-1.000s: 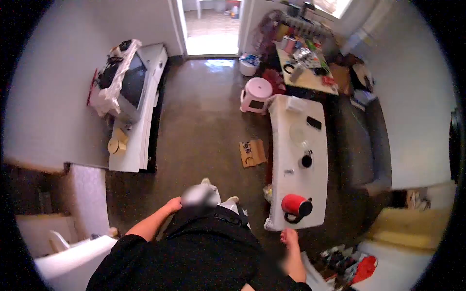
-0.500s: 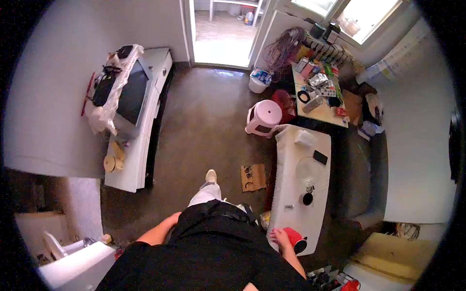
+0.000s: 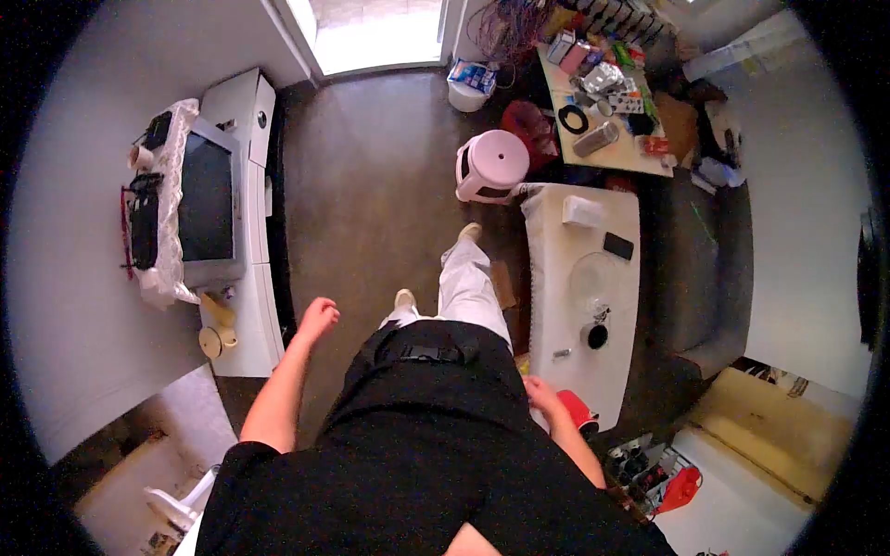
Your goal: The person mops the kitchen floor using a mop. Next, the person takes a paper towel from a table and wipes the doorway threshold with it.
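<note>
My left hand (image 3: 320, 317) hangs over the bare floor, well out to the left of my body. Its fingers are loosely bent and a little apart, and nothing shows in them. My right hand (image 3: 543, 393) is at the near left edge of the white-covered coffee table (image 3: 579, 385), its fingers loose. Just right of that hand sits a red round thing with a dark opening (image 3: 579, 410), partly hidden by my forearm; I see no grip on it. A dark-filled cup (image 3: 594, 335) stands further up the table, with a small grey item (image 3: 562, 353) to its left.
A pink stool (image 3: 496, 162) stands beyond the coffee table. On the table lie a black phone (image 3: 618, 246) and a white box (image 3: 582, 212). A cluttered table (image 3: 607, 144) is at the back right. On the left, a television (image 3: 206, 199) rests on a white cabinet (image 3: 264, 306).
I have stepped forward, so the stool and tables sit nearer. My left hand has swung out and forward from my side. My right hand has slid back past the red thing.
</note>
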`<control>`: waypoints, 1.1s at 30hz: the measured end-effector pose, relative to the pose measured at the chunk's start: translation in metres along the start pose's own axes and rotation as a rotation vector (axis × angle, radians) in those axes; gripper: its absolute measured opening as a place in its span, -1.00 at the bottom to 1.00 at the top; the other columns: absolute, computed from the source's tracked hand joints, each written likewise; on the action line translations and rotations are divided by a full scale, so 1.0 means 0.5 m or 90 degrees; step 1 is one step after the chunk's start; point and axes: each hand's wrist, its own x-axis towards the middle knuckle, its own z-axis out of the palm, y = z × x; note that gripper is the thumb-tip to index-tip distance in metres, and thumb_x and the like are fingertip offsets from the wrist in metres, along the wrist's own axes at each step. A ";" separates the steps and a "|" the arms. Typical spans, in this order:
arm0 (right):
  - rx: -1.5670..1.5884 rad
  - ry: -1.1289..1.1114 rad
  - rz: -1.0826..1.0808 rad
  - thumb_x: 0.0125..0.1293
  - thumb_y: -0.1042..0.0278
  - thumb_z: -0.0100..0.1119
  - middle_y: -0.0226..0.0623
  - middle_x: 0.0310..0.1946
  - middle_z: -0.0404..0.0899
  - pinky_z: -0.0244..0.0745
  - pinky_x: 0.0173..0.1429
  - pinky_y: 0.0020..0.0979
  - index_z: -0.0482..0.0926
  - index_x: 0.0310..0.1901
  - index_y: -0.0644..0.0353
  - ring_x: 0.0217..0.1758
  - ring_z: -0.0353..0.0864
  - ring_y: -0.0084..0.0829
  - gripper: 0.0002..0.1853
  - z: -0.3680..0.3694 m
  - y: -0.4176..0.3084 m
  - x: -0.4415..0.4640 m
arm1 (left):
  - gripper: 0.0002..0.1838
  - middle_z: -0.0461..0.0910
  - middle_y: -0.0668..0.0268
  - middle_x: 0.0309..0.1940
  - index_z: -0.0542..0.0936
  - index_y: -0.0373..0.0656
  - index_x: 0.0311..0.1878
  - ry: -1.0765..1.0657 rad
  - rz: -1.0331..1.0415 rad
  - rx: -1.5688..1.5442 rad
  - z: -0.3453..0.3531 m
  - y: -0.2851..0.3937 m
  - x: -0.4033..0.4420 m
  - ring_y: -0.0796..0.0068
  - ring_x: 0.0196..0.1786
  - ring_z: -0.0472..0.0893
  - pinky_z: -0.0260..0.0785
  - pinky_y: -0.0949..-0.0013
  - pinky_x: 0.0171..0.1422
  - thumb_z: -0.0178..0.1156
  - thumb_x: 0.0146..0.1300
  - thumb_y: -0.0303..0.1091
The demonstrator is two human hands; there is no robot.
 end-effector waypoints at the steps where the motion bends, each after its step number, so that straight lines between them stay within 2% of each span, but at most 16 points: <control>1: 0.046 -0.027 0.039 0.35 0.25 0.09 -0.46 -0.30 0.56 0.51 -0.34 -0.42 0.49 0.08 0.08 -0.35 0.54 -0.55 -0.70 -0.019 -0.043 0.014 | -0.70 0.61 0.25 -0.28 0.43 -0.24 0.03 -0.039 -0.006 0.063 0.010 -0.034 0.016 0.49 -0.32 0.61 0.42 0.40 -0.41 0.11 0.24 -0.39; 2: 0.025 -0.012 0.029 0.37 0.22 0.06 -0.44 -0.25 0.57 0.52 -0.28 -0.41 0.49 0.08 0.09 -0.30 0.55 -0.53 -0.69 -0.031 -0.087 0.026 | -0.71 0.59 0.23 -0.33 0.40 -0.20 0.03 -0.076 0.018 0.024 0.035 -0.021 -0.014 0.49 -0.38 0.56 0.41 0.41 -0.33 0.01 0.22 -0.46; 3: 0.002 0.005 0.017 0.39 0.18 0.03 -0.43 -0.20 0.58 0.52 -0.22 -0.39 0.50 0.08 0.10 -0.25 0.56 -0.52 -0.69 -0.047 -0.138 0.036 | -0.75 0.59 0.28 -0.36 0.46 -0.21 -0.05 -0.088 -0.014 0.101 0.061 0.022 -0.048 0.43 -0.35 0.58 0.43 0.37 -0.27 0.05 0.20 -0.43; 4: -0.019 0.021 0.006 0.41 0.15 0.00 -0.41 -0.15 0.59 0.52 -0.16 -0.37 0.51 0.08 0.11 -0.21 0.57 -0.50 -0.67 -0.063 -0.180 0.045 | -0.80 0.59 0.28 -0.37 0.53 -0.25 -0.17 -0.079 0.107 0.268 0.073 -0.099 -0.008 0.38 -0.32 0.58 0.45 0.28 -0.19 0.12 0.15 -0.39; 7: -0.005 0.006 -0.003 0.41 0.19 -0.01 -0.38 -0.12 0.59 0.54 -0.11 -0.36 0.46 0.13 0.16 -0.15 0.59 -0.48 -0.65 -0.133 -0.298 0.076 | -0.78 0.60 0.21 -0.34 0.55 -0.26 -0.19 -0.135 -0.013 0.361 0.103 -0.112 -0.051 0.29 -0.27 0.59 0.44 0.25 -0.15 0.14 0.14 -0.35; 14: -0.065 0.044 -0.018 0.41 0.19 0.00 -0.36 -0.12 0.59 0.51 -0.15 -0.44 0.46 0.10 0.19 -0.17 0.57 -0.52 -0.66 -0.315 -0.478 0.141 | -0.73 0.61 0.04 -0.25 0.58 -0.27 -0.23 -0.161 -0.084 0.546 0.126 0.102 0.073 0.08 -0.18 0.60 0.43 0.19 -0.08 0.17 0.12 -0.26; 16: -0.085 0.092 -0.025 0.39 0.19 0.01 -0.37 -0.15 0.58 0.51 -0.17 -0.43 0.51 0.05 0.20 -0.19 0.56 -0.52 -0.67 -0.365 -0.494 0.200 | -0.72 0.62 -0.01 -0.23 0.59 -0.27 -0.24 -0.136 0.017 0.631 0.128 0.221 0.110 0.02 -0.15 0.61 0.43 0.17 -0.06 0.17 0.11 -0.23; 17: -0.124 0.121 -0.043 0.38 0.19 0.03 -0.36 -0.16 0.58 0.51 -0.17 -0.43 0.52 0.03 0.21 -0.20 0.56 -0.52 -0.68 -0.401 -0.484 0.243 | -0.67 0.59 -0.04 -0.17 0.60 -0.27 -0.26 -0.125 0.185 0.485 0.131 0.323 0.105 -0.12 -0.09 0.56 0.42 0.17 -0.04 0.15 0.13 -0.16; 18: -0.162 0.151 -0.063 0.37 0.20 0.04 -0.35 -0.18 0.58 0.51 -0.18 -0.43 0.54 0.00 0.21 -0.20 0.56 -0.52 -0.69 -0.431 -0.491 0.271 | -0.69 0.63 0.05 -0.20 0.57 -0.26 -0.13 -0.091 0.093 0.470 0.160 0.424 0.106 0.07 -0.15 0.62 0.44 0.23 -0.08 0.12 0.19 -0.21; 20: -0.195 0.255 -0.101 0.32 0.25 0.07 -0.27 -0.16 0.58 0.52 -0.14 -0.36 0.57 -0.04 0.23 -0.16 0.58 -0.40 -0.72 -0.455 -0.562 0.275 | -0.68 0.64 0.18 -0.21 0.49 -0.23 0.03 -0.044 0.007 0.143 0.166 0.450 0.157 0.35 -0.19 0.62 0.44 0.35 -0.11 0.09 0.26 -0.29; 21: -0.208 0.307 -0.118 0.30 0.28 0.09 -0.23 -0.15 0.59 0.52 -0.12 -0.33 0.58 -0.06 0.23 -0.14 0.59 -0.34 -0.73 -0.460 -0.592 0.281 | -0.67 0.63 0.21 -0.22 0.46 -0.22 0.06 -0.069 -0.029 0.105 0.164 0.473 0.172 0.41 -0.20 0.60 0.44 0.38 -0.12 0.08 0.26 -0.32; 23: -0.401 0.429 -0.213 0.24 0.34 0.09 -0.13 -0.02 0.53 0.48 0.02 -0.24 0.60 -0.07 0.23 -0.02 0.54 -0.18 -0.73 -0.490 -0.604 0.345 | -0.65 0.61 0.28 -0.23 0.41 -0.20 0.11 -0.117 -0.101 0.029 0.160 0.520 0.197 0.54 -0.21 0.57 0.43 0.44 -0.13 0.08 0.27 -0.37; 24: -0.502 0.484 -0.255 0.22 0.36 0.09 -0.08 0.05 0.51 0.46 0.09 -0.20 0.60 -0.07 0.22 0.05 0.52 -0.10 -0.73 -0.497 -0.611 0.368 | -0.68 0.60 0.28 -0.25 0.43 -0.22 0.07 -0.133 -0.027 0.152 0.163 0.536 0.203 0.51 -0.23 0.57 0.42 0.43 -0.12 0.08 0.26 -0.37; 26: -0.561 0.532 -0.259 0.20 0.37 0.08 -0.06 0.20 0.37 0.34 0.23 -0.14 0.61 -0.06 0.21 0.20 0.38 -0.01 -0.72 -0.493 -0.629 0.412 | -0.70 0.59 0.30 -0.25 0.43 -0.22 0.07 -0.205 -0.047 0.288 0.147 0.567 0.214 0.50 -0.22 0.56 0.41 0.44 -0.11 0.05 0.28 -0.37; 30: -0.596 0.503 -0.225 0.19 0.35 0.11 -0.08 0.37 0.16 0.19 0.37 -0.11 0.59 -0.01 0.17 0.36 0.19 0.02 -0.68 -0.465 -0.715 0.475 | -0.72 0.58 0.32 -0.26 0.44 -0.21 0.05 -0.147 -0.129 0.210 0.110 0.576 0.226 0.51 -0.22 0.55 0.40 0.42 -0.15 0.04 0.29 -0.38; 33: -0.629 0.473 -0.102 0.21 0.30 0.09 -0.17 0.39 0.14 0.13 0.40 -0.08 0.58 0.04 0.12 0.39 0.17 -0.04 -0.65 -0.443 -0.794 0.486 | -0.72 0.57 0.34 -0.26 0.43 -0.20 0.05 -0.045 -0.225 0.136 0.110 0.630 0.195 0.52 -0.22 0.55 0.43 0.37 -0.19 0.07 0.30 -0.36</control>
